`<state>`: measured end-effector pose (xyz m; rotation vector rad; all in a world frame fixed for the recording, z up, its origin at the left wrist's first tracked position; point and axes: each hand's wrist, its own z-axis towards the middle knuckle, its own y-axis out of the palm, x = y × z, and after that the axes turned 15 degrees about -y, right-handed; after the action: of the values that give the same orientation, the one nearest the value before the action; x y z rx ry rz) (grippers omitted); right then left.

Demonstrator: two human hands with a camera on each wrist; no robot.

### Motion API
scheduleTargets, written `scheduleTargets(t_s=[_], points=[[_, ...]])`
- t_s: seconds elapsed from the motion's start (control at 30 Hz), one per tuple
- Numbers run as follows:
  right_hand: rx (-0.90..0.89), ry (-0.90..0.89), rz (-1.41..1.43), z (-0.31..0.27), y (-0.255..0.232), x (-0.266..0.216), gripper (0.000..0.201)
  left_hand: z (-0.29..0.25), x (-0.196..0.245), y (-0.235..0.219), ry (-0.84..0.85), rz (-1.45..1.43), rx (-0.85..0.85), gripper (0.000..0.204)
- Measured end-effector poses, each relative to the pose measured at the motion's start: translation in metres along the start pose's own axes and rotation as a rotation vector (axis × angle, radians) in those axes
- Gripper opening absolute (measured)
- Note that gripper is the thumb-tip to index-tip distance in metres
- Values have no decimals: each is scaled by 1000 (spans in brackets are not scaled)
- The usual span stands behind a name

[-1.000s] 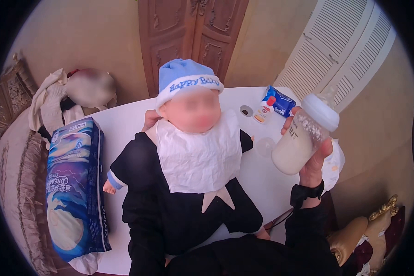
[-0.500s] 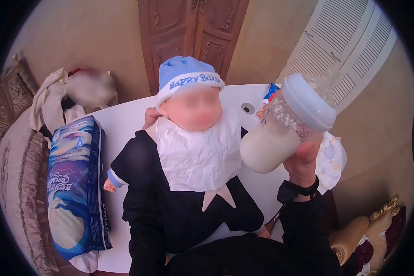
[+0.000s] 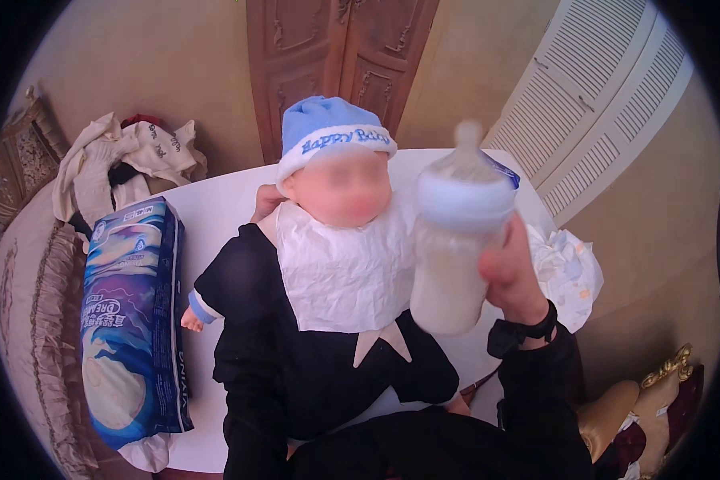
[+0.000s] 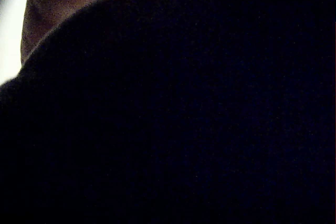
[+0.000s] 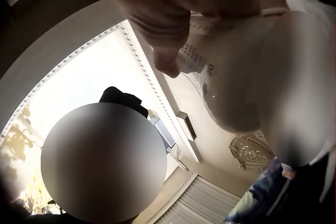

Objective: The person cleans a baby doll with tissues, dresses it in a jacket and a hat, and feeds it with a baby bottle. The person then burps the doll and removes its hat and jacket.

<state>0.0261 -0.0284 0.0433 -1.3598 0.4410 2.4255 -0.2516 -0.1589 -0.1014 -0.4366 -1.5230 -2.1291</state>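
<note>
My right hand (image 3: 520, 268) grips a clear baby bottle (image 3: 450, 284) with a white collar, holding it upright, teat up, beside the baby doll's (image 3: 340, 188) chest. Milky liquid fills much of it. In the right wrist view, fingers curl over the bottle (image 5: 233, 90). The doll wears a blue "Happy Baby" hat (image 3: 332, 128) and dark clothes, with a white cloth (image 3: 344, 272) over its chest like a bib. It reclines against my left arm. Behind its neck, part of my left hand (image 3: 266, 204) shows; the fingers are hidden. Dark fabric (image 4: 173, 113) fills most of the left wrist view.
A blue diaper pack (image 3: 132, 320) lies along the left of the white table (image 3: 204, 360). Beyond the right hand sits a crumpled white diaper (image 3: 572, 276). Behind the bottle, a blue packet (image 3: 504, 172) is mostly covered. Clothes (image 3: 136, 152) are heaped at the far left.
The bottle has come leftward, nearer the doll, and turned from tilted to upright. It now covers the small red-capped bottle and most of the blue packet. My left hand stays behind the doll's neck.
</note>
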Motion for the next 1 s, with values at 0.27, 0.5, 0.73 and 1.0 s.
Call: scheduleTargets(t_s=[0.27, 0.5, 0.73, 1.0], points=[[-116, 444, 31, -12, 10, 11, 66, 0, -1, 0, -1, -2, -1, 76], [-157, 519, -6, -6, 8, 20, 64, 0, 2, 0, 0, 2, -8, 75], [-157, 551, 7, -3, 8, 22, 64, 0, 3, -1, 0, 3, -12, 75], [-152, 618, 40, 2, 6, 18, 61, 1, 3, 0, -5, 2, -18, 75]])
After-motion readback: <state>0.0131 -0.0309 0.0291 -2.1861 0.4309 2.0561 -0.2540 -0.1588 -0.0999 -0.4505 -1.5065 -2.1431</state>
